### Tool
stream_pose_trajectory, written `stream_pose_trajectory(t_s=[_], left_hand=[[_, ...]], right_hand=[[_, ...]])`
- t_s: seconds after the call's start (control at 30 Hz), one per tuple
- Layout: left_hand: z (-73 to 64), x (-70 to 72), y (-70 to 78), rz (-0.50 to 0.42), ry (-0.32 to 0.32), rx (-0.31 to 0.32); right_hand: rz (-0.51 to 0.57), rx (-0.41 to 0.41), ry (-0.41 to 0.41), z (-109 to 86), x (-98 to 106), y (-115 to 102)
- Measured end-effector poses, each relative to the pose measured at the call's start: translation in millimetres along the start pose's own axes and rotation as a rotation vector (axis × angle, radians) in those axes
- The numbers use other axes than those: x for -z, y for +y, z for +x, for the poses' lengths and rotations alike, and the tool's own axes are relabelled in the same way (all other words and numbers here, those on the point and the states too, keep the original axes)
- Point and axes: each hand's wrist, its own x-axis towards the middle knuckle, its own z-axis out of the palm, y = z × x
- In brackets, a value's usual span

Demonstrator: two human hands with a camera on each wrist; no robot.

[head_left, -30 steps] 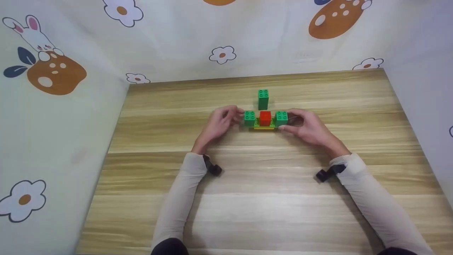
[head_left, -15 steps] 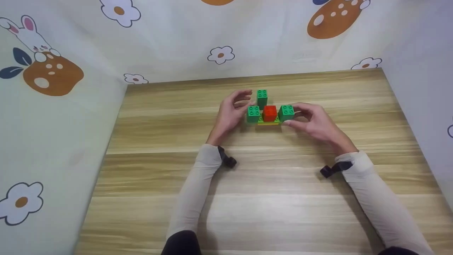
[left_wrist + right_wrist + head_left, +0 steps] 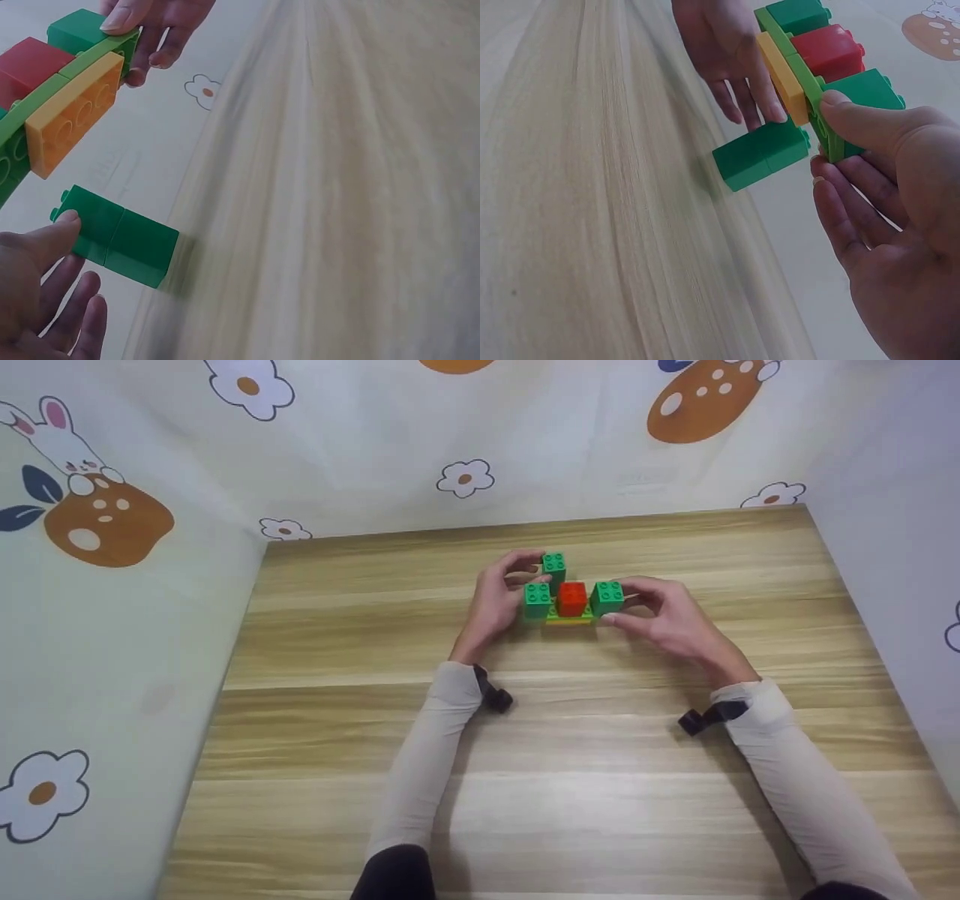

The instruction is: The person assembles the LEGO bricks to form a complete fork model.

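Note:
My right hand [image 3: 675, 619] pinches one end of a toy brick assembly between thumb and fingers, holding it raised off the table. The assembly is a long light green plate [image 3: 45, 94] with a red brick [image 3: 572, 598] in the middle, a green brick at the left end [image 3: 537, 600] and another at the right end [image 3: 607, 598]. Under the plate sits a yellow-orange brick [image 3: 75, 116]. Just behind the assembly, a tower of two stacked green bricks [image 3: 116, 236] stands upright on the table. My left hand [image 3: 497, 596] grips this tower near its top, the thumb on one side; some fingertips are hidden.
The wood-grain table [image 3: 322, 720] runs back to a pale curtain printed with flowers and fruit [image 3: 360, 457]. Similar pale walls rise at the left [image 3: 112, 660] and right [image 3: 885, 555]. Each wrist carries a black camera mount, on the left [image 3: 495, 697] and right [image 3: 705, 718].
My left hand has left the assembly's left end and moved right and away to the green tower. The right hand has lifted the assembly and shifted it slightly right.

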Motion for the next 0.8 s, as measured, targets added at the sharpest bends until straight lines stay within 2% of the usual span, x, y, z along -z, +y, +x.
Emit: stream_pose_trajectory(t_s=[0.27,0.57,0.8], left_hand=[[-8.8,7.9,-1.0,0.047,-0.03,-0.048],[-28.1,21.2,-3.2,0.07,-0.065,-0.073],[-45.4,24.9,-0.4,0.088,-0.081,-0.056]], right_hand=[[0.008,-0.017,0.021,-0.3,1.8,-2.2],[0.013,0.023,0.069,0.0,3.5,-7.9],[0.023,0.055,0.094,-1.4,-1.1,-17.1]])
